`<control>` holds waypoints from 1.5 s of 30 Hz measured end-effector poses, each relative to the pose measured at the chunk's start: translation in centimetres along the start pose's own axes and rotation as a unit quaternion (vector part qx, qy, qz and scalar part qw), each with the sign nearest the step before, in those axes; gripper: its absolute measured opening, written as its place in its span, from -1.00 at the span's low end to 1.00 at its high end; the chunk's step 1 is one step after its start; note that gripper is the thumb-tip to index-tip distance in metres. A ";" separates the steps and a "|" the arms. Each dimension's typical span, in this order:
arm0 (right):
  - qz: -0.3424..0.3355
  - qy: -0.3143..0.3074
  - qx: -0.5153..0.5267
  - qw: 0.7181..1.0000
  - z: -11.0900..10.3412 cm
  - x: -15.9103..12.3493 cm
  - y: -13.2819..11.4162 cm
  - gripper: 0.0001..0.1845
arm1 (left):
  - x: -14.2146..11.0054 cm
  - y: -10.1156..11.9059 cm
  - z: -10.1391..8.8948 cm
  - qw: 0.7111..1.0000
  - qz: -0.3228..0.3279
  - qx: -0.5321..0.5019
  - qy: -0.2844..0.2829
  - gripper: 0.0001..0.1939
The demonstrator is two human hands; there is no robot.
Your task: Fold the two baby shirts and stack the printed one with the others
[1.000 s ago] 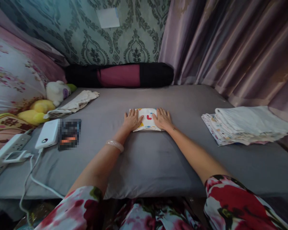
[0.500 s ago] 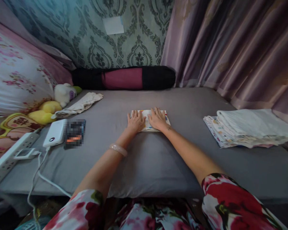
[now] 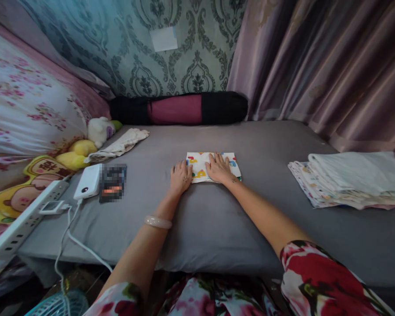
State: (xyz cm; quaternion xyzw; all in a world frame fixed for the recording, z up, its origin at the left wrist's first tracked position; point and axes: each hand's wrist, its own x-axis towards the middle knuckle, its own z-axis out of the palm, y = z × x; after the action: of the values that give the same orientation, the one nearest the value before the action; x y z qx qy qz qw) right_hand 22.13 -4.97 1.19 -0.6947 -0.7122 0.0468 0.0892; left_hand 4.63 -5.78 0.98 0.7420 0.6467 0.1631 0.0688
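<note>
Red, pink and white floral sleeves (image 3: 316, 272), matching skirt (image 3: 213, 300), pale glossy bangle (image 3: 158, 222)

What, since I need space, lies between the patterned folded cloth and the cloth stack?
The head view shows only grey sheet between the cloth and stack.

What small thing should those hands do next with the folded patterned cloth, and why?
Probably the left hand should grip the left edge of the folded cloth: it is right at that edge, while the right hand lies flat on top, which should steady it.
</note>
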 end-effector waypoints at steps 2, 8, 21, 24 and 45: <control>0.008 -0.005 0.005 1.000 -0.3 0.2 -0.4 -0.37 | 0.1 -0.2 0.2 1.000 0.003 -0.011 0.016 -0.57; -0.016 0.029 0.022 0.999 -0.8 1.2 -2.8 -0.39 | 0.1 -1.1 0.7 0.997 0.011 -0.046 0.060 -0.64; -0.017 0.026 0.009 0.999 0.9 1.0 -3.3 -0.38 | 0.0 -1.7 0.8 0.996 -0.017 -0.045 0.070 -0.64; -0.009 0.012 0.009 1.000 0.5 1.2 -3.6 -0.38 | 0.0 -1.7 0.9 0.995 -0.020 -0.051 0.077 -0.64; -0.047 0.035 -0.001 0.998 1.8 1.8 -6.2 -0.40 | -0.3 -1.8 0.3 0.998 -0.058 -0.005 0.036 -0.47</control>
State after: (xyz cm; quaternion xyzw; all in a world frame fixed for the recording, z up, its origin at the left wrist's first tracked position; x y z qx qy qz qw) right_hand 15.65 -3.29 0.75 -0.6617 -0.7405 0.0179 0.1157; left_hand 3.04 -5.73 0.14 0.6963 0.6900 0.1885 0.0584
